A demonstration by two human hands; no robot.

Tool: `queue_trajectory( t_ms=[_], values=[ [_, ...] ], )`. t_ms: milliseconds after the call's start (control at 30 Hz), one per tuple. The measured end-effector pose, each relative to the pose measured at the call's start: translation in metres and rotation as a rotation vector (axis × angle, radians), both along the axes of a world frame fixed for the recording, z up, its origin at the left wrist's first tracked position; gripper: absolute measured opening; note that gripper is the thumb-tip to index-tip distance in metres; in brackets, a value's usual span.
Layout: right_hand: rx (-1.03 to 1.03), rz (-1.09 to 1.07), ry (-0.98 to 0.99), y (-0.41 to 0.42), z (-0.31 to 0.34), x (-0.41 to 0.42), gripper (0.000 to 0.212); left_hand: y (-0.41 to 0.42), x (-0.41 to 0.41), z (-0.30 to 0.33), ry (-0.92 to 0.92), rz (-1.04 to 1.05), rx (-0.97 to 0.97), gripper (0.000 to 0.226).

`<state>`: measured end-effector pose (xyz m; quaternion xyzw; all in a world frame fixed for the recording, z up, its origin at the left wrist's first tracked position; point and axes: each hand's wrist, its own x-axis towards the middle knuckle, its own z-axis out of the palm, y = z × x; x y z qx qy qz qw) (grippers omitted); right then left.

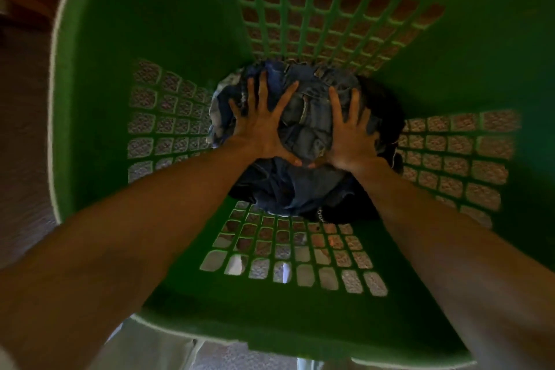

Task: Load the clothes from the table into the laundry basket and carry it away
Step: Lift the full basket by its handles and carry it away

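pressing down with both palms, the person compacts a bundle of blue denim clothing (306,126) at the bottom of the tall green plastic laundry basket with lattice-cut walls (168,24). the left hand (264,126) lies flat on the left side of the bundle, fingers spread wide apart; the right hand (348,135) lies flat on the right side, fingers likewise spread. neither hand is clamped on the fabric: both rest open on top of it, thumbs nearly meeting at the near edge. this placement judges as a packing push, flattening the load so it sits low and stable for carrying.

a darker black garment (381,117) lies beneath and to the right of the denim, touching the right wall.

clearances: the clothing fills the basket floor almost wall to wall, leaving little side room at that depth. above the load, the basket widens and is unobstructed, so both forearms have free vertical withdrawal. the pale rim (57,75) is clear on all visible sides for gripping. patterned carpet (21,159) shows outside the basket; the table is not in view.
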<state>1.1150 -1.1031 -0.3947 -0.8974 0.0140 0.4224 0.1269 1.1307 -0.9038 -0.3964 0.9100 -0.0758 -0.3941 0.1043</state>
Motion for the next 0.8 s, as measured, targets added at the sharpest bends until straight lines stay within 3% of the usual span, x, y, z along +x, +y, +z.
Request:
queue_trajectory(
  t_ms=[133,233,300,367,433,500,567,600,667,733,800],
  values=[
    [-0.014,-0.013,0.057,0.005,0.032,-0.006,0.150,-0.008,-0.006,0.042,0.097,0.044,0.029,0.155],
    [0.126,-0.063,0.124,-0.015,0.074,-0.003,0.138,0.006,0.001,0.106,0.056,0.026,-0.043,0.129],
    [0.243,-0.186,0.032,-0.035,0.118,-0.006,0.115,0.019,-0.008,0.156,-0.227,0.070,-0.181,0.091],
    [0.246,-0.260,-0.230,-0.051,0.174,-0.025,0.077,0.035,-0.030,0.207,-0.605,0.239,-0.196,0.057],
    [0.110,-0.207,-0.566,-0.062,0.227,-0.055,0.055,0.051,-0.055,0.251,-0.766,0.445,-0.061,0.050],
    [0.000,-0.185,-0.698,-0.075,0.264,-0.086,0.061,0.069,-0.077,0.281,-0.697,0.626,0.099,0.063],
    [-0.041,-0.312,-0.626,-0.090,0.283,-0.105,0.080,0.084,-0.092,0.292,-0.484,0.815,0.167,0.081],
    [-0.002,-0.451,-0.537,-0.097,0.287,-0.110,0.085,0.086,-0.098,0.297,-0.343,0.909,0.125,0.086],
    [0.175,-0.823,-0.292,-0.098,0.301,-0.114,0.076,0.084,-0.106,0.305,-0.105,1.099,-0.061,0.089],
    [0.320,-1.102,-0.100,-0.091,0.317,-0.113,0.061,0.083,-0.106,0.320,-0.045,1.218,-0.189,0.080],
    [0.353,-1.208,-0.071,-0.084,0.330,-0.109,0.054,0.083,-0.101,0.336,-0.071,1.284,-0.261,0.064]
  ],
)
